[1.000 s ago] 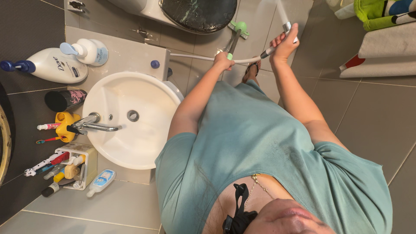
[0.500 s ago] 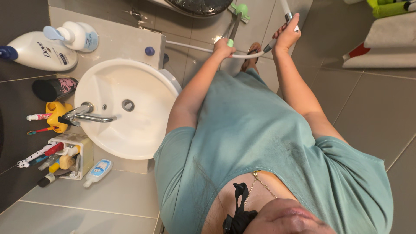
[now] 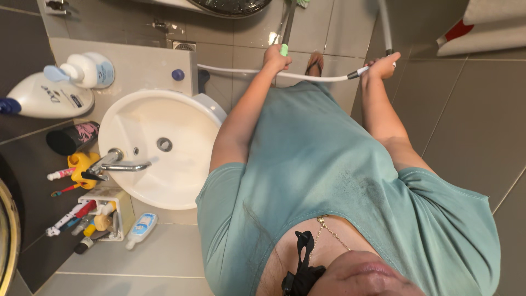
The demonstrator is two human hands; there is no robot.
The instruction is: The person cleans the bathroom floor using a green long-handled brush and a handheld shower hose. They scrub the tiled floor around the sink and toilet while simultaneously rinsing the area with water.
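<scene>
- Our left hand (image 3: 275, 56) grips the long brush handle with a green end (image 3: 284, 49).
- Our right hand (image 3: 382, 67) squeezes the white spray hose (image 3: 274, 73), stretched above the grey floor tiles (image 3: 471, 126).

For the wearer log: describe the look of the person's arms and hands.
Both arms are bare from the short teal sleeves of a loose T-shirt down. The left hand and right hand wear no gloves; no rings, watch or bracelet can be seen.
</scene>
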